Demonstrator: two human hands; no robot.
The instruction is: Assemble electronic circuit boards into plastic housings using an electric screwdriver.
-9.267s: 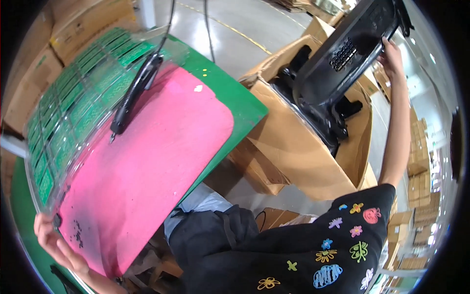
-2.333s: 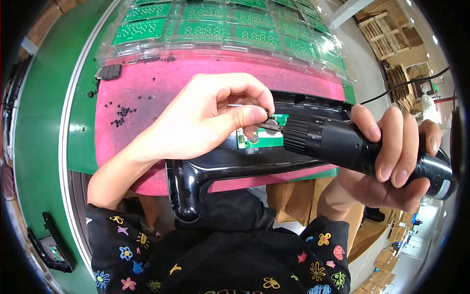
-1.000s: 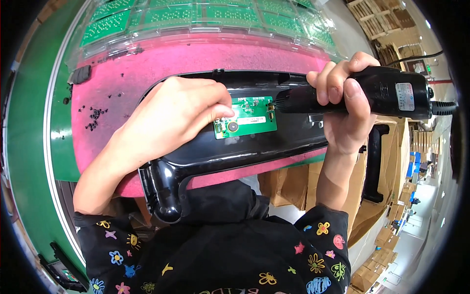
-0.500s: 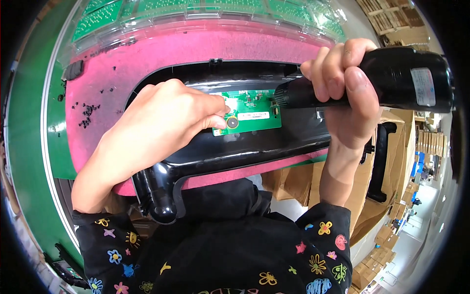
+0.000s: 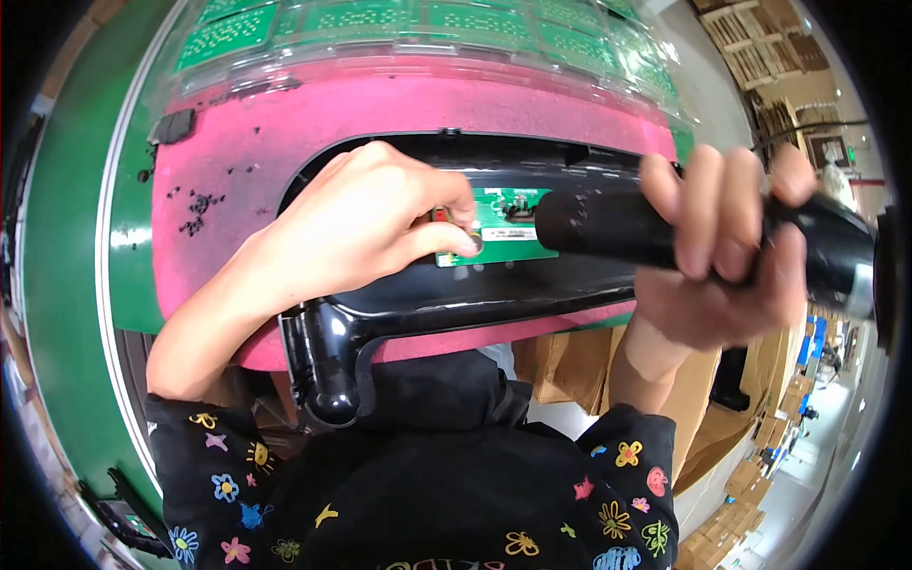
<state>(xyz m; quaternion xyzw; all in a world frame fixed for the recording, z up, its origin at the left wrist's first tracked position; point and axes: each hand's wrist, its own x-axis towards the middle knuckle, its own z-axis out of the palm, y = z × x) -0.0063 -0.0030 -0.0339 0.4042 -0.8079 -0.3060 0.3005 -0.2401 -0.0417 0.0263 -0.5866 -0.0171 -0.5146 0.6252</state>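
A green circuit board (image 5: 508, 249) lies inside a long, glossy black plastic housing (image 5: 475, 291). My left hand (image 5: 366, 223) reaches over the board's left end, thumb and forefinger curled close together beside a round dark component. Whatever those fingertips pinch is too small or hidden to name. In my right hand (image 5: 727, 252), blurred by motion, is a thick black electric screwdriver (image 5: 608, 223) held nearly level. Its blunt front end covers the board's right edge; whether it touches the board I cannot tell.
Under the housing is a pink mat (image 5: 380, 100), with small black screws (image 5: 199, 211) scattered at its left. A dark lump (image 5: 176, 126) sits at the mat's far left corner. Clear plastic trays with green boards (image 5: 475, 27) stand behind. An open cardboard box (image 5: 698, 399) is at right.
The right hand and screwdriver have moved right and nearer to me, and the tool's front end has shifted along the board's edge. My left fingertips now partly cover the round component. The whole view has shifted slightly.
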